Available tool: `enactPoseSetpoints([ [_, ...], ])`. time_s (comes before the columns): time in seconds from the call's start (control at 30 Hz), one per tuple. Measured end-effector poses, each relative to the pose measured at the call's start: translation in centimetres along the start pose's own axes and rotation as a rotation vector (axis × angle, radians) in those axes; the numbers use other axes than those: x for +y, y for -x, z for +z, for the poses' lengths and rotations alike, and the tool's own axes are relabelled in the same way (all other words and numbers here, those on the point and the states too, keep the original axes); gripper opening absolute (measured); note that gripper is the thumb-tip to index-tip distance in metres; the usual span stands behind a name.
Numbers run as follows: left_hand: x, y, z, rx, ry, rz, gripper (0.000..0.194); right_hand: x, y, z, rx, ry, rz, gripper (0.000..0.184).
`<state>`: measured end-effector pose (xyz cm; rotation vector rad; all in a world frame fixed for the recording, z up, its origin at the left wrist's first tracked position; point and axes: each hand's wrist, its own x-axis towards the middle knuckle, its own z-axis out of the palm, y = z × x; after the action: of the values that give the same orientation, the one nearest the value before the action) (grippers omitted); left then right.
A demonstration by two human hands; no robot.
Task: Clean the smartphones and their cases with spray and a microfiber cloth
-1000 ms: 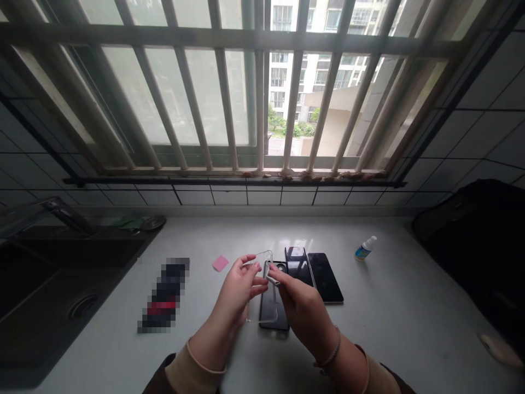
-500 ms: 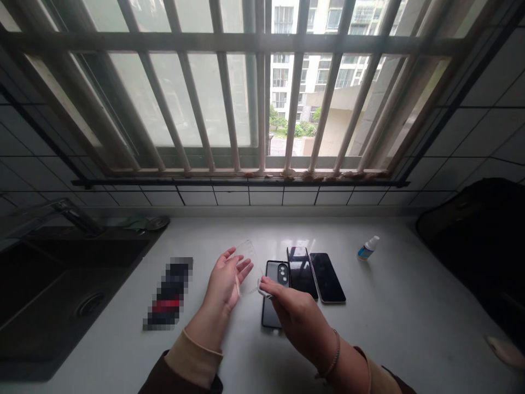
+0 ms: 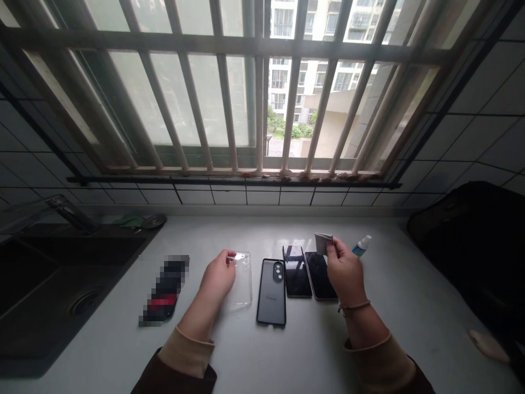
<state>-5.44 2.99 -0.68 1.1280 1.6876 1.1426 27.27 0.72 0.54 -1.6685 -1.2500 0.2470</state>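
Note:
My left hand (image 3: 219, 276) rests on the counter with its fingers curled on the edge of a clear phone case (image 3: 241, 284) that lies flat. To its right a black phone case (image 3: 271, 293) lies camera-side up. Two dark phones (image 3: 296, 271) (image 3: 318, 268) lie side by side beyond it. My right hand (image 3: 346, 268) is raised above the right phone and pinches a small folded grey cloth (image 3: 322, 242). A small spray bottle (image 3: 361, 246) lies just past that hand.
A dark sink (image 3: 61, 290) with a tap fills the left. A blurred dark object (image 3: 164, 293) lies between sink and hands. A large black bag (image 3: 479, 246) sits at the right. A barred window runs along the back wall.
My left hand has lowered the clear case flat onto the counter. My right hand moved right and away with the folded cloth, over the phones.

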Motion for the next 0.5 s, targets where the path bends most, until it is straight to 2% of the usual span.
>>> enactPoseSetpoints([
  [0.17, 0.7, 0.6, 0.5, 0.046, -0.224, 0.093, 0.01, 2.1, -1.2, 0.0, -0.03, 0.003, 0.086, 0.051],
  [0.37, 1.8, 2.3, 0.8, 0.065, -0.281, 0.196, 0.01, 2.8, -1.5, 0.2, -0.065, -0.018, 0.104, 0.05],
  [0.43, 2.4, 3.8, 1.3, 0.038, -0.219, 0.266, 0.011, 2.4, -1.1, 0.5, -0.097, -0.022, 0.081, 0.05],
  [0.5, 2.7, 5.5, 2.3, -0.082, -0.159, 0.247, 0.024, 1.6, -0.5, 0.9, -0.14, -0.024, 0.048, 0.049],
])
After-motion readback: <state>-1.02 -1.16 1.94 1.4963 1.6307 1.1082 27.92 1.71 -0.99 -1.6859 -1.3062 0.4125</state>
